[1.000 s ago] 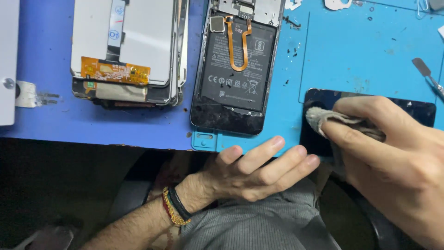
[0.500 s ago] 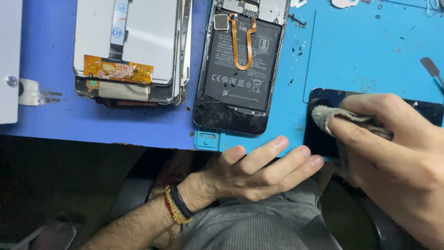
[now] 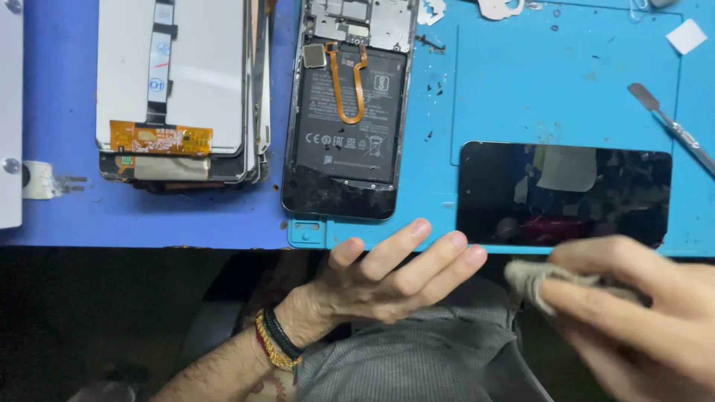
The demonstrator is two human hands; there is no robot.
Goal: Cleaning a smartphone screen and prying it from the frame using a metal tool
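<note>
Head view: right hand [image 3: 640, 320] pinches grey cloth [image 3: 538, 281] just below black screen panel [image 3: 562, 193], off the glass. Left hand [image 3: 387, 275] lies flat and empty, fingers at the panel's lower-left corner. Panel overhangs the blue mat [image 3: 566, 82] edge (looks so); an unsteadied wipe could push it off.

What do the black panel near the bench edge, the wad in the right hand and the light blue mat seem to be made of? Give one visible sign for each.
Black panel: probably glass, glossy; it mirrors the room.
Wad in the right hand: woven cloth, matt grey, with a soft, frayed-looking edge.
Light blue mat: likely silicone or rubber, matt, with moulded recesses.
</note>
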